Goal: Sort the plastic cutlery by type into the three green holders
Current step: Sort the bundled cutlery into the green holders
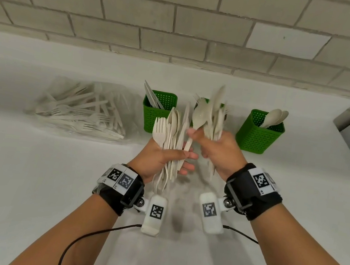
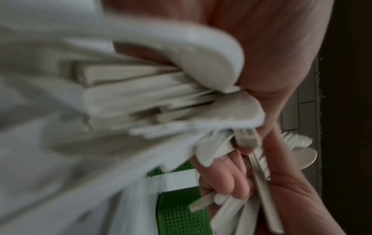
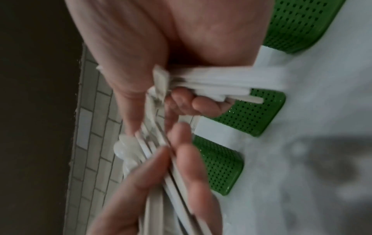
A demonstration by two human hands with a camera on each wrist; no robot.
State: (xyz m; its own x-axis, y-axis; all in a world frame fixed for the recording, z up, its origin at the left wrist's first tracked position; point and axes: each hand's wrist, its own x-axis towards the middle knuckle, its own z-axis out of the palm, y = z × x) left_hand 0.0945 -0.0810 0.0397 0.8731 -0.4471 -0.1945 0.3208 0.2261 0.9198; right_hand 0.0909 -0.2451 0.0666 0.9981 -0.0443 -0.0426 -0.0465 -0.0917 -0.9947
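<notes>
My left grip (image 1: 166, 159) clutches a mixed cutlery bundle (image 1: 173, 129); my right grip (image 1: 217, 152) clutches another bunch (image 1: 211, 115), thumb pinching a spoon (image 1: 200, 115), above the bench (image 1: 26, 178) before three green holders (image 1: 257, 135).

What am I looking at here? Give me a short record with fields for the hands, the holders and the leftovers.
Left hand: grips a mixed bundle, fork in front
Right hand: grips a bundle with spoons
Left holder: knives
Middle holder: forks, mostly hidden
Right holder: spoons
Clear bag: unsorted cutlery
</notes>
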